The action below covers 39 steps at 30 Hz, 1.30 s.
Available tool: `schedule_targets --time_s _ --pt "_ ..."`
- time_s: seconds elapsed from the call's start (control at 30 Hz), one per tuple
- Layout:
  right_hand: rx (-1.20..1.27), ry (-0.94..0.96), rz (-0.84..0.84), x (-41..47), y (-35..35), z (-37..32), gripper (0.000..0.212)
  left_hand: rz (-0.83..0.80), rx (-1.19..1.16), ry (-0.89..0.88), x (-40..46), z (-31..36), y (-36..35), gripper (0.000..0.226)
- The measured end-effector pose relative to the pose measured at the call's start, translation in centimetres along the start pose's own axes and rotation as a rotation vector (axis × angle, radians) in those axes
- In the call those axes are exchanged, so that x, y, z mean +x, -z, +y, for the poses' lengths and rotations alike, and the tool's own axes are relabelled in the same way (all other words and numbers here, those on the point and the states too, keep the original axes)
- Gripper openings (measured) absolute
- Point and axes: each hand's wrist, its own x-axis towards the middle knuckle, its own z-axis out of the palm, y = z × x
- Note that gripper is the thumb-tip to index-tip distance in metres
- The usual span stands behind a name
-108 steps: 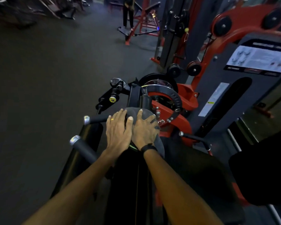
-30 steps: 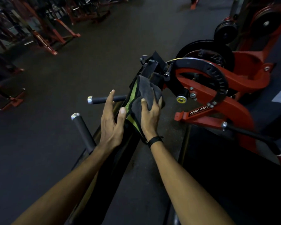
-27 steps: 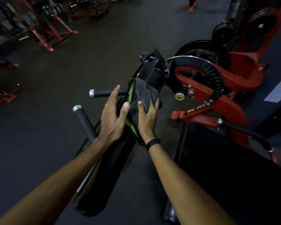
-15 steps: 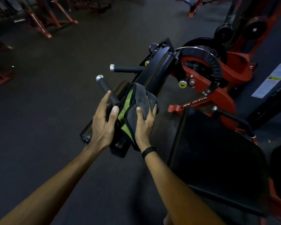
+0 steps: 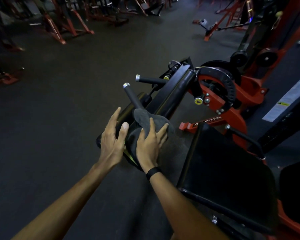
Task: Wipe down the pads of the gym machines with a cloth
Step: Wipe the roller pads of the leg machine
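**Cloth pressed on near end of long pad, both hands on it**

Right hand lies flat on the cloth, fingers straight and spread, pressing it down onto the near end of the pad; black band on that wrist. Left hand sits just beside it on the pad's left flank, fingers straight, thumb up against the pad edge, steadying, not gripping anything.

Handling, judged: cloth is light, soft, limp, so it bunches and slides unless held under a flat palm. Best hold is palm on the middle with fingers spread, or a pinch at a folded edge when repositioning. Pad looks firm vinyl, smooth, likely a bit slick, so the cloth should glide easily; pad appears to hang on a pivoting arm and may swing, hence the bracing hand.

Looks: cloth is dark grey, folded thick, a fold sticking up ahead of the right fingers, a bit of yellow-green showing at the edge under the wrist. Pad is long, black, glossy, with thin yellow-green piping, running away from the hands up and right.

Further out: 2 black handles with silver caps stick out beyond the left fingers. Past the pad's far end, red frame with a black notched arc. Right of the right forearm, a wide black seat pad, not yet touched by the cloth.
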Motion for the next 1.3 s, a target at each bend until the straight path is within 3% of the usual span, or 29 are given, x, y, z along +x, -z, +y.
schedule_targets --time_s 0.27,0.7,0.93,1.13,1.3 --pt "-0.338 -0.068 -0.151 4.9 1.2 -2.6 0.057 -0.027 -0.001 0.045 1.0 1.4 -1.6 0.076" --pt "-0.410 -0.078 -0.078 19.5 1.7 -1.1 0.054 -0.075 0.011 0.021 9.3 0.5 -8.2 0.071" --pt "-0.442 -0.047 -0.063 29.7 2.1 0.7 0.048 -0.158 0.111 -0.014 16.9 0.5 -14.3 0.085" --pt "-0.441 -0.017 -0.064 39.3 2.7 2.3 0.040 -0.143 -0.060 0.101 21.4 -2.2 -18.2 0.073" --pt "-0.516 0.115 -0.062 44.8 3.0 3.2 0.033 -0.135 -0.139 0.115 21.3 -2.8 -18.3 0.072"
